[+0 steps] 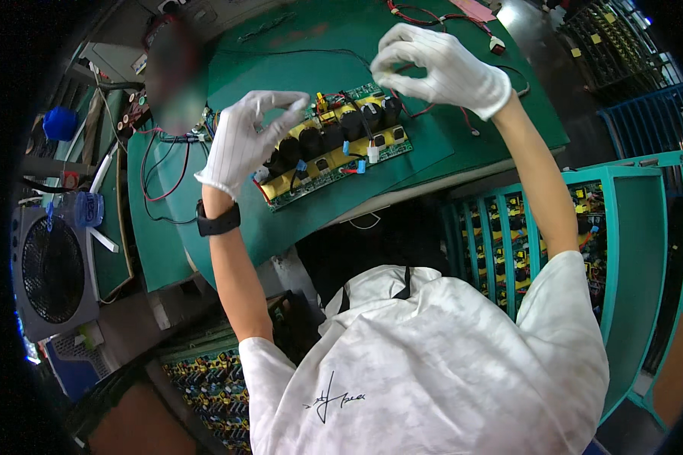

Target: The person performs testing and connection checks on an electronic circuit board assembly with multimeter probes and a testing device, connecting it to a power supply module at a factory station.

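Observation:
A green circuit board (322,176) with black cylindrical capacitors, yellow parts and blue and white connectors lies at a slant on the green mat. My left hand (239,144), in a white glove, is over the board's left end. Its thumb and forefinger curve together above the far edge; whatever is between the tips is too small to make out. Beyond the board's right end is my right hand (444,72), also gloved, raised with thumb and fingertips pinched into a ring. Thin wires run near those fingertips, but I cannot make out what they hold.
The green mat (493,144) covers the table. Red and black wires (180,178) lie left, and a wire bundle with a connector (496,45) far right. A teal rack (615,205) of boards stands at right, a black fan (53,265) at left. More boards (209,387) sit below left.

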The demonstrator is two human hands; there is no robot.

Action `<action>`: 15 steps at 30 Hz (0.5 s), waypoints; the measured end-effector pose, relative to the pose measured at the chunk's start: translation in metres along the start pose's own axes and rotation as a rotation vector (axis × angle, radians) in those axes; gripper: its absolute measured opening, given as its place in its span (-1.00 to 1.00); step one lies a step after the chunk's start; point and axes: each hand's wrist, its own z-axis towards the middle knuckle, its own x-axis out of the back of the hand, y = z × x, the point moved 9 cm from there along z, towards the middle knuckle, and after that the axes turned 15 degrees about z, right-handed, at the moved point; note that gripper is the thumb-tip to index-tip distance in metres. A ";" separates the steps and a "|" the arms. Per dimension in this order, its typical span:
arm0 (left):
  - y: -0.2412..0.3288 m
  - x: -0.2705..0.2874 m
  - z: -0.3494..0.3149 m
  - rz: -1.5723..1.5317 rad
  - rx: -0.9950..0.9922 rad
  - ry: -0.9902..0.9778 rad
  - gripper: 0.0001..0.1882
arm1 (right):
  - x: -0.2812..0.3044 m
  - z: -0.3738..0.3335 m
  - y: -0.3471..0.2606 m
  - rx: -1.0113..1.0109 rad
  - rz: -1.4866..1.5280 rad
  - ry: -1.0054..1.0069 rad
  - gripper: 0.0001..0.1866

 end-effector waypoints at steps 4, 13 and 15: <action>0.030 -0.008 -0.034 0.213 -0.271 -0.072 -0.78 | -0.023 -0.015 -0.018 -0.237 0.429 -0.230 -0.83; 0.046 -0.003 -0.044 0.298 -0.314 0.057 -0.87 | -0.071 -0.024 -0.028 -0.281 0.547 -0.422 -0.79; 0.045 0.002 -0.049 0.327 -0.300 0.058 -0.89 | -0.065 -0.027 -0.024 -0.267 0.590 -0.379 -0.78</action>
